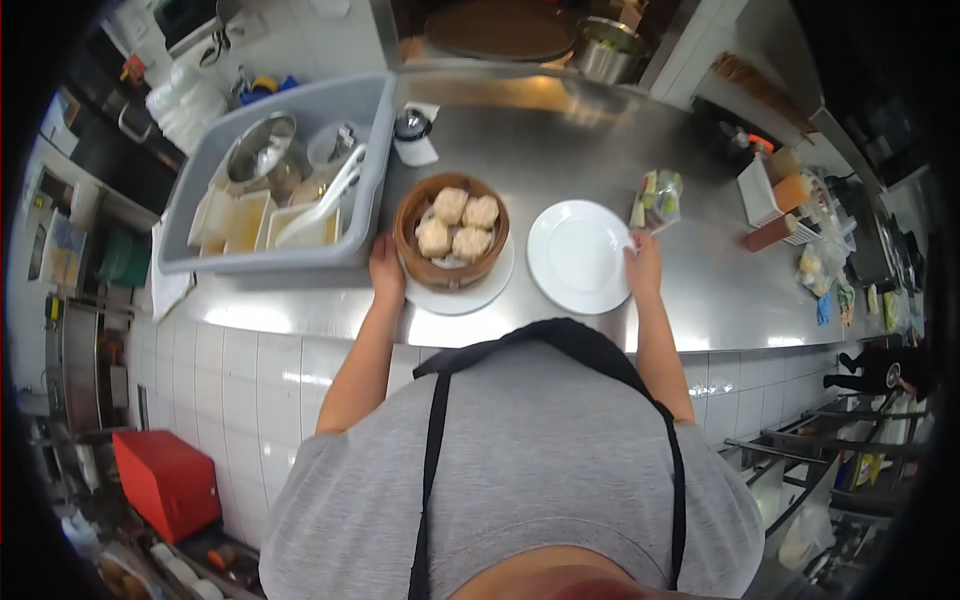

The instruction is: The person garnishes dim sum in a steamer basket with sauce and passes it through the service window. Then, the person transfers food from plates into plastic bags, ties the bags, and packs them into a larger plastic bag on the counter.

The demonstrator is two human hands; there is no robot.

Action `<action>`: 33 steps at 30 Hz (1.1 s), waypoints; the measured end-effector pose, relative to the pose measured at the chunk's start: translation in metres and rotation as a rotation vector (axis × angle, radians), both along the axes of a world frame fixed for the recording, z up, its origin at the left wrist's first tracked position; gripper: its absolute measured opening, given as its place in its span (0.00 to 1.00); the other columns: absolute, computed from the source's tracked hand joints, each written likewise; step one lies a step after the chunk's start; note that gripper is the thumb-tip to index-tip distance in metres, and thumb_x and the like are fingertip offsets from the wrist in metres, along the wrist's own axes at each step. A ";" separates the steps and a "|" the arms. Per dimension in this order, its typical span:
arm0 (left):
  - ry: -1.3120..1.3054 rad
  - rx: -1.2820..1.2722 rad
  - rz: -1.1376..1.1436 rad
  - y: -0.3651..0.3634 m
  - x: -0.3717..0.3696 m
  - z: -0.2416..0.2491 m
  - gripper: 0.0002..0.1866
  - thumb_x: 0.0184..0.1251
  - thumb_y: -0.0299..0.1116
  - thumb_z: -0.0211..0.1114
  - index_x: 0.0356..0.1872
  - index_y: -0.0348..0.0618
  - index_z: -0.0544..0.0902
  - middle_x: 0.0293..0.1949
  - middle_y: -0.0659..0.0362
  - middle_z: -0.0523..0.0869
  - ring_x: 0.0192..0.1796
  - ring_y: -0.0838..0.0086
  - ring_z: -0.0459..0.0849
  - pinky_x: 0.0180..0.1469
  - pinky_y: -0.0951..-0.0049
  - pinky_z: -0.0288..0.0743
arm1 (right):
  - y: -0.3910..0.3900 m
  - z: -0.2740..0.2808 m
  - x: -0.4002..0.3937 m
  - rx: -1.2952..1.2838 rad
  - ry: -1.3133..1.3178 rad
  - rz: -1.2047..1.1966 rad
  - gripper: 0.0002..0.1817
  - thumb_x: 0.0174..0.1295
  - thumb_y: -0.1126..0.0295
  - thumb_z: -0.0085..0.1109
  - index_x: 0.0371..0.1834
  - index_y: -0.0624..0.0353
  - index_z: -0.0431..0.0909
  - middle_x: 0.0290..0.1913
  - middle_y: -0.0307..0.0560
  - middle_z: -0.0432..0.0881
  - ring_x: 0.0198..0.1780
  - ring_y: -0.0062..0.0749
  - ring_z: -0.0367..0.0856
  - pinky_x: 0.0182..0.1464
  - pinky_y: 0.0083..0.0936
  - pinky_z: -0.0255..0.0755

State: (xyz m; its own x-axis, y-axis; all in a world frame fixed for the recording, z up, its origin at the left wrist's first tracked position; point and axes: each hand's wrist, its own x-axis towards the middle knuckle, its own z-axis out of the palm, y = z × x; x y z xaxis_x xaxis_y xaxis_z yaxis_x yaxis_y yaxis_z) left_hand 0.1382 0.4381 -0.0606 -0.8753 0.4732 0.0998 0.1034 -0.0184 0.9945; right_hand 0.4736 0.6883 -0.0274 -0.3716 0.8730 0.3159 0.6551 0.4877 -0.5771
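Observation:
A round bamboo steamer (452, 278) holding several pale dumplings (472, 243) rests on a white plate (505, 270). My left hand (387, 265) is at the left side of the steamer and plate, its fingers partly hidden; its hold is unclear. To the right, a bare white plate (578, 256) lies on the steel counter. My right hand (643, 262) is at that plate's right rim, with its fingers closed on the edge. Just beyond this hand sits a clear bag with green and pale pieces (661, 198).
A grey tub (371, 215) with containers and ladles stands at the left. A dark-lidded jar (411, 124) sits on a white cloth behind the steamer. Baskets and bottles (771, 234) line the right side; a metal pot (607, 52) is at the back.

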 end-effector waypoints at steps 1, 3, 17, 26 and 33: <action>0.034 -0.082 0.016 0.000 -0.001 -0.001 0.17 0.66 0.37 0.45 0.44 0.35 0.75 0.40 0.47 0.79 0.44 0.62 0.76 0.49 0.69 0.66 | -0.004 0.009 -0.003 0.069 -0.045 -0.024 0.16 0.46 0.78 0.57 0.42 0.58 0.72 0.42 0.51 0.72 0.44 0.46 0.71 0.47 0.33 0.66; 0.076 -0.228 -0.017 -0.002 -0.009 -0.002 0.17 0.65 0.37 0.45 0.44 0.35 0.75 0.42 0.47 0.79 0.46 0.60 0.76 0.49 0.68 0.66 | -0.011 0.032 -0.016 0.177 -0.035 0.015 0.16 0.47 0.76 0.58 0.42 0.57 0.72 0.42 0.50 0.72 0.44 0.45 0.71 0.47 0.33 0.66; 0.157 -0.209 -0.622 -0.029 0.027 0.107 0.51 0.39 0.28 0.71 0.66 0.41 0.48 0.65 0.51 0.55 0.67 0.65 0.52 0.67 0.67 0.44 | -0.075 0.082 -0.132 -0.412 0.150 0.910 0.58 0.30 0.60 0.75 0.65 0.62 0.47 0.63 0.58 0.56 0.65 0.44 0.54 0.65 0.32 0.49; 0.344 0.009 -0.611 0.007 0.008 0.172 0.52 0.36 0.30 0.75 0.65 0.37 0.50 0.64 0.52 0.57 0.66 0.67 0.55 0.67 0.69 0.47 | -0.049 0.157 -0.141 -0.245 0.241 0.894 0.55 0.30 0.64 0.75 0.65 0.56 0.50 0.62 0.49 0.60 0.64 0.37 0.57 0.65 0.31 0.50; 0.323 0.003 -0.638 0.001 0.012 0.154 0.52 0.36 0.27 0.74 0.64 0.36 0.50 0.64 0.51 0.58 0.66 0.67 0.55 0.67 0.69 0.46 | -0.055 0.134 -0.136 -0.273 0.225 0.880 0.56 0.30 0.65 0.76 0.65 0.55 0.50 0.63 0.49 0.59 0.65 0.36 0.56 0.65 0.31 0.50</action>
